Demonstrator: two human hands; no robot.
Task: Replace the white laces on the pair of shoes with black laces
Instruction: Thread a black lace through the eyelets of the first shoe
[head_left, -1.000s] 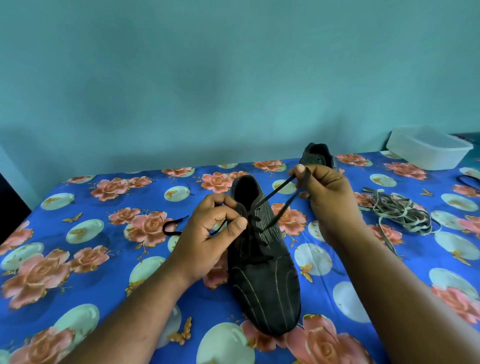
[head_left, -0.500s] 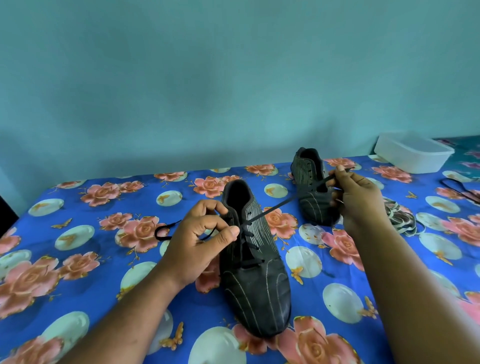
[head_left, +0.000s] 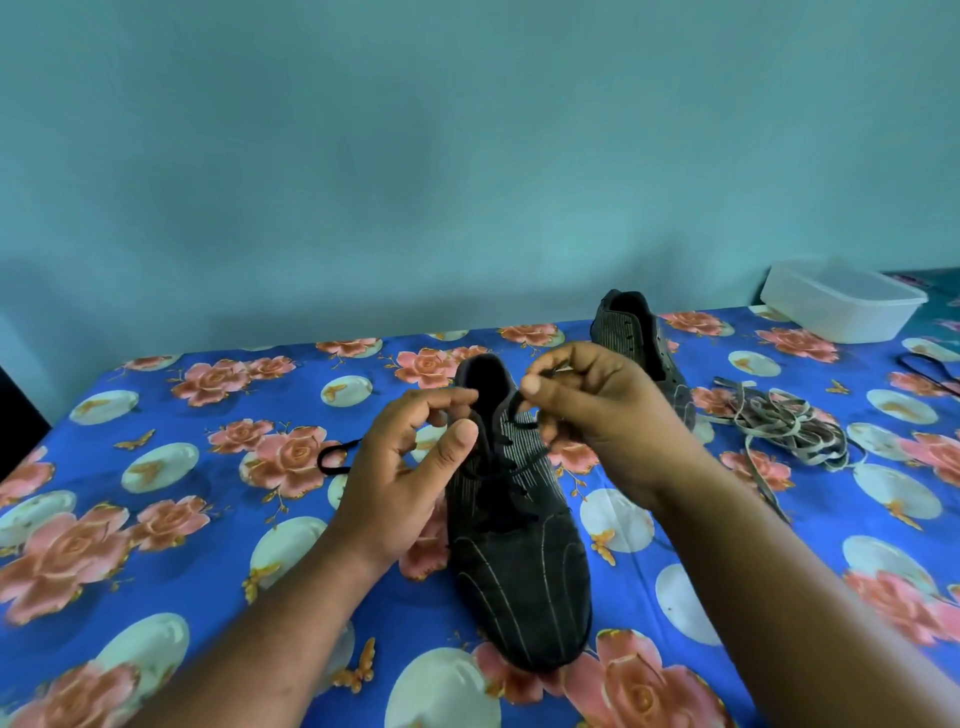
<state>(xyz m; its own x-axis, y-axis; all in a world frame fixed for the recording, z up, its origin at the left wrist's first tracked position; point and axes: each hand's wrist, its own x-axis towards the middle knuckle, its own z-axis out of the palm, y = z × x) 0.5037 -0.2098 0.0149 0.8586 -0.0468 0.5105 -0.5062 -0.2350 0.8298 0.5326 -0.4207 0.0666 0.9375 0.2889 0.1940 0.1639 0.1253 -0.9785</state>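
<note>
The right hand (head_left: 602, 415), drawn back from its outstretched pull, pinches the black lace (head_left: 511, 410) over the near shoe (head_left: 511, 530); the left hand (head_left: 410, 457) pinches the other end, suggesting tying is near.

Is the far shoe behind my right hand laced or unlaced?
Unlaced, as far as shows: the far shoe has bare eyelet holes along its opening and no lace across them. Its front is hidden behind the right hand.
</note>
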